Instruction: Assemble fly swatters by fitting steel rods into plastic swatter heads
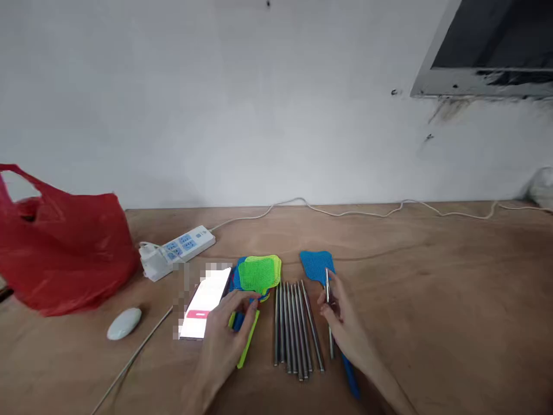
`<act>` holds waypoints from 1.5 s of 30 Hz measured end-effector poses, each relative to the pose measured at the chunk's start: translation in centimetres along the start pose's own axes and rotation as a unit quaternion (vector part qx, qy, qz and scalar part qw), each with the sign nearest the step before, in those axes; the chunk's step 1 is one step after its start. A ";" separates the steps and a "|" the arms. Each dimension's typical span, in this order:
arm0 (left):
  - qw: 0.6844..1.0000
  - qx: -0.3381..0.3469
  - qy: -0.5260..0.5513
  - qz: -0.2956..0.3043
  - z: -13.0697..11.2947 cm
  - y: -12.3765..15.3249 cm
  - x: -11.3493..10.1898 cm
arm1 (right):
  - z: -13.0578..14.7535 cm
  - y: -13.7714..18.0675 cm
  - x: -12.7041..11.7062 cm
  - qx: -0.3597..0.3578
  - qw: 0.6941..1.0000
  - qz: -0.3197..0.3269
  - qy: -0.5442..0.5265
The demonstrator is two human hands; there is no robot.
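1. Pinching a silver metal rod (327,289) between thumb and fingers, the right hand (343,320) is holding it alongside a blue flyswatter (317,265).
2. The left hand (225,324) is curving over stacked multicoloured flyswatters (258,274); whether its fingertips are gripping, I cannot tell.
3. Loose metal rods (294,328) are lying between both hands on the wooden table (453,311).

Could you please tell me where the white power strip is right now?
In the head view, the white power strip lies left of centre on the table, just right of the red bag and beyond the lit phone.
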State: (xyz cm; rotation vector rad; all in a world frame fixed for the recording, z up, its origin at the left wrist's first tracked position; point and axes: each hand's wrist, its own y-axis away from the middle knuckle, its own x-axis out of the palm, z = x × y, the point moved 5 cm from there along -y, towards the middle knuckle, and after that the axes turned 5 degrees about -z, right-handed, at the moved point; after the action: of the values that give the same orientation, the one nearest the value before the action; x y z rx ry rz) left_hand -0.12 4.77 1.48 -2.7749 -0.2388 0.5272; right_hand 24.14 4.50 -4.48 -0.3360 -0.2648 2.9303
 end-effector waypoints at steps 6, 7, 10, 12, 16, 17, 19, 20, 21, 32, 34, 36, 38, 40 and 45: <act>0.879 -0.248 0.396 -0.099 2.4 0.3 -0.6 | -0.1 -0.3 -0.1 -0.041 0.994 -0.049 0.086; 0.812 -0.295 0.491 -0.108 2.5 0.4 -0.3 | -0.1 -0.4 0.0 -0.049 0.993 -0.052 0.097; 0.660 -0.356 0.648 -0.138 1.9 0.7 0.1 | -0.2 -0.4 0.0 -0.069 0.988 -0.055 0.125; 0.640 -0.357 0.667 -0.133 1.6 0.8 0.4 | -0.2 -0.3 0.0 -0.075 0.986 -0.055 0.141; 0.649 -0.359 0.663 -0.103 2.0 1.0 0.9 | -0.3 -0.3 0.0 -0.068 0.983 -0.043 0.162; 0.651 -0.360 0.661 -0.097 2.2 1.0 1.0 | -0.4 -0.3 0.0 -0.064 0.983 -0.041 0.167; 0.657 -0.358 0.659 -0.083 2.5 0.9 1.1 | -0.5 -0.3 -0.1 -0.056 0.981 -0.040 0.180; 0.659 -0.355 0.659 -0.074 2.6 0.9 1.1 | -0.6 -0.3 -0.1 -0.053 0.980 -0.038 0.187; 0.661 -0.353 0.659 -0.064 2.6 0.9 1.2 | -0.7 -0.3 0.0 -0.050 0.979 -0.036 0.194; 0.669 -0.326 0.668 -0.004 1.1 1.4 1.6 | -1.3 -0.5 0.1 -0.049 0.964 0.003 0.259; 0.669 -0.347 0.657 0.010 1.1 1.3 1.9 | -1.2 -0.5 0.2 -0.050 0.964 0.004 0.260; 0.673 -0.375 0.637 0.012 1.3 1.1 2.3 | -0.8 -0.5 0.2 -0.054 0.965 0.007 0.255; 0.679 -0.411 0.608 -0.013 1.8 1.1 2.5 | -0.5 -0.5 0.4 -0.058 0.967 0.015 0.248; 0.676 -0.441 0.589 -0.044 2.2 1.2 2.5 | -0.2 -0.5 0.3 -0.059 0.967 0.010 0.247; 0.647 -0.428 0.630 -0.043 2.0 1.3 2.3 | -0.5 -0.4 -0.9 -0.057 0.965 -0.027 0.256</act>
State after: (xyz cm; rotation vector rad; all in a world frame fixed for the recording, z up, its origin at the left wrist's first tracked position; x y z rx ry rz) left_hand 1.39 4.61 -1.51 -3.0379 -0.2937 -2.0153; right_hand 25.15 4.77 -4.68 -1.0592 -0.3532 2.6569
